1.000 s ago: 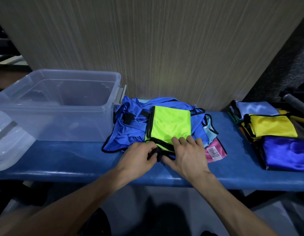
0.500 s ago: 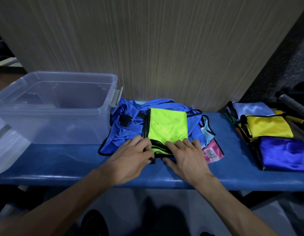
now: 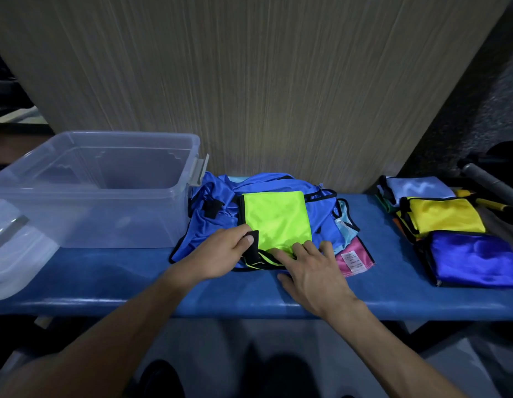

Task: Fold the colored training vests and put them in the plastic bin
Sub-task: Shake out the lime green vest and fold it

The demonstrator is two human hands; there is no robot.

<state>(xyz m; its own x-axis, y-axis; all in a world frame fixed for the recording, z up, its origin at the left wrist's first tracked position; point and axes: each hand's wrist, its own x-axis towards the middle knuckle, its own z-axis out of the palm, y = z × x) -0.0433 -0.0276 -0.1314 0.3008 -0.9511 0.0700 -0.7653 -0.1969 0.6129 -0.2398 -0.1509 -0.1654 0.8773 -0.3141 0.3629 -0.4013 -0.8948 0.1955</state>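
A folded neon green vest (image 3: 278, 219) with black trim lies on a heap of blue vests (image 3: 212, 225) in the middle of the blue bench (image 3: 106, 271). My left hand (image 3: 221, 254) pinches a black strap (image 3: 251, 245) at the green vest's near left corner. Flat on the vest's near edge rests my right hand (image 3: 312, 271), fingers spread. The clear plastic bin (image 3: 86, 193) stands at the left with nothing visible inside. A pink vest (image 3: 354, 258) and a light blue one (image 3: 343, 225) peek out from under the heap.
Folded vests sit at the bench's right end: yellow (image 3: 445, 214), dark blue (image 3: 476, 257) and pale blue (image 3: 419, 186). The bin's lid (image 3: 14, 251) lies at the far left. A grey bar (image 3: 490, 182) and a yellow-handled tool (image 3: 488, 203) lie far right. A wood-grain panel (image 3: 249, 81) backs the bench.
My left hand has taken the black strap at the green vest's corner and lifted it onto the vest. My right hand stays pressed on the near edge.
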